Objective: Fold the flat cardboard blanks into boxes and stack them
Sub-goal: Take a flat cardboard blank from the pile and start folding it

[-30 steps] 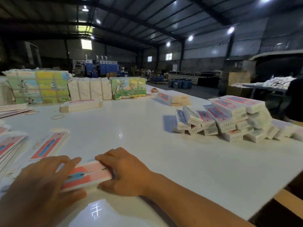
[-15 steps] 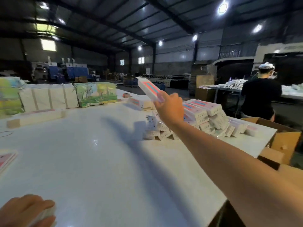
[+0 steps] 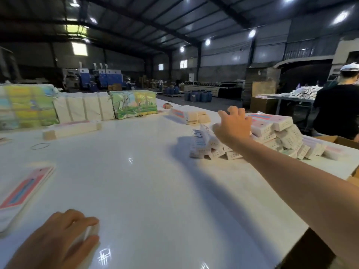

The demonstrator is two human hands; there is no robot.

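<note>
Our right hand (image 3: 234, 126) reaches far across the surface (image 3: 155, 191) to the pile of folded boxes (image 3: 268, 138), fingers loosely spread and holding nothing, its palm over the near left side of the pile; we cannot tell whether it touches the boxes beneath it. Our left hand (image 3: 58, 239) rests low at the near edge, fingers and thumb curled round a small white piece (image 3: 88, 232), too blurred for us to say what it is. Just left of that hand lies a stack of flat blanks (image 3: 23, 191) with pink and blue print, at the surface's left edge. Farther back sit a long bundle of blanks (image 3: 71, 130), a rubber band (image 3: 40, 146) near it, and a smaller bundle (image 3: 186, 115) beyond the right hand. Along the far edge stand wrapped packs (image 3: 134, 103) with colourful pictures and plain white ones between them. At the right, an open brown carton (image 3: 342, 141) stands beside the surface, and a person in a dark shirt (image 3: 338, 109) faces another table.
</note>
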